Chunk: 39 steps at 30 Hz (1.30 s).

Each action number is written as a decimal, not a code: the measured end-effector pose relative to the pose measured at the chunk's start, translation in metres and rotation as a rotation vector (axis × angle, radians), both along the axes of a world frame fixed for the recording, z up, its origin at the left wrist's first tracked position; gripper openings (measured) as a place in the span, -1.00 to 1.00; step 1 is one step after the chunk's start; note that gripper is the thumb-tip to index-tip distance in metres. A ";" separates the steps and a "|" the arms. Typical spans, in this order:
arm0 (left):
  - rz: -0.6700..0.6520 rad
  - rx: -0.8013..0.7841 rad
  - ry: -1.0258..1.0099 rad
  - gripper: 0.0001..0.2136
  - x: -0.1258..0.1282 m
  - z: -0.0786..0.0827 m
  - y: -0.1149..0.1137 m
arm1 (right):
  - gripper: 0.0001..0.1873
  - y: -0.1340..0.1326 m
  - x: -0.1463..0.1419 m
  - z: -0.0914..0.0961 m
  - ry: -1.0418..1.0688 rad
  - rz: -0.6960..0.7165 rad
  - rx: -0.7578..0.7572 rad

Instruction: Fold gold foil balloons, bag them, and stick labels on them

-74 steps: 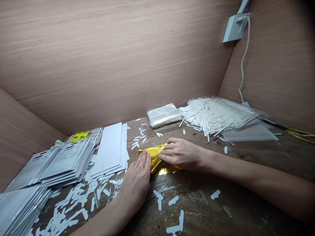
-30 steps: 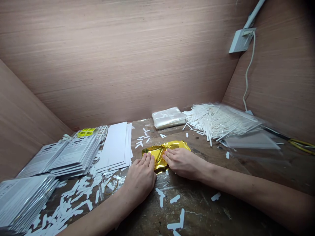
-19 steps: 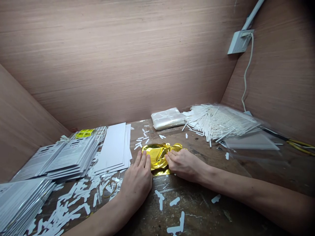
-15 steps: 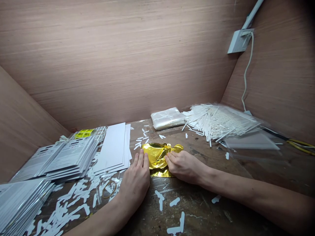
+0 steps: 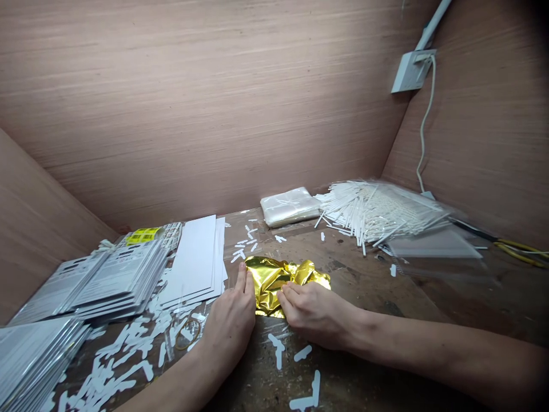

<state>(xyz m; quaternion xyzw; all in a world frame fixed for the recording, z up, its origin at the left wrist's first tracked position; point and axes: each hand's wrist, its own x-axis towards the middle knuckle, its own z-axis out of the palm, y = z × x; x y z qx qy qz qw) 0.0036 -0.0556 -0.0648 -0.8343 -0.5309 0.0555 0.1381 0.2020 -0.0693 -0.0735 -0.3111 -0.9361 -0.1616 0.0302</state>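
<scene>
Crinkled gold foil [image 5: 266,281], shiny and folded in places, lies on the table in front of me. My left hand [image 5: 231,315] rests at its left edge, the fingers stretched forward and touching the foil. With fingertips pinched together, my right hand [image 5: 315,315] grips the foil near its front right part. Some of the foil shows behind the right hand's knuckles. Whether anything lies under or inside the foil is hidden.
Stacks of printed packs [image 5: 124,274] and white cards [image 5: 189,263] stand left, above scattered white paper scraps [image 5: 115,349]. A stack of clear bags [image 5: 291,206] lies at the back, beside a heap of white sticks [image 5: 364,212]. A socket box [image 5: 414,71] hangs on the wall.
My right hand has moved toward me and slightly left, pinching the foil nearer its front. The foil looks more crumpled and spreads further right. My left hand stays at its left edge.
</scene>
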 end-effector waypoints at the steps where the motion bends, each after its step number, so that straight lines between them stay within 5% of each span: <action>1: 0.004 -0.007 -0.001 -0.40 0.000 0.001 0.000 | -0.75 -0.001 0.000 0.003 -0.006 -0.012 -0.022; 13: 0.018 -0.055 -0.036 -0.35 -0.002 -0.001 0.000 | -0.76 -0.020 -0.008 0.017 -0.073 -0.006 -0.058; 19: -0.079 -0.132 -0.369 -0.62 -0.008 0.014 0.006 | -0.78 -0.020 -0.011 0.004 -0.080 -0.030 -0.001; 22: -0.013 -0.130 -0.577 -0.71 -0.013 0.018 0.016 | -0.77 -0.019 -0.011 0.004 -0.074 -0.010 -0.073; 31: 0.073 -0.121 -0.885 -0.56 -0.026 -0.004 0.038 | -0.73 -0.015 -0.005 0.020 0.017 -0.046 -0.236; 39: 0.116 -0.268 -1.180 -0.48 -0.033 -0.017 0.051 | -0.58 -0.015 -0.012 0.000 -0.082 -0.168 0.002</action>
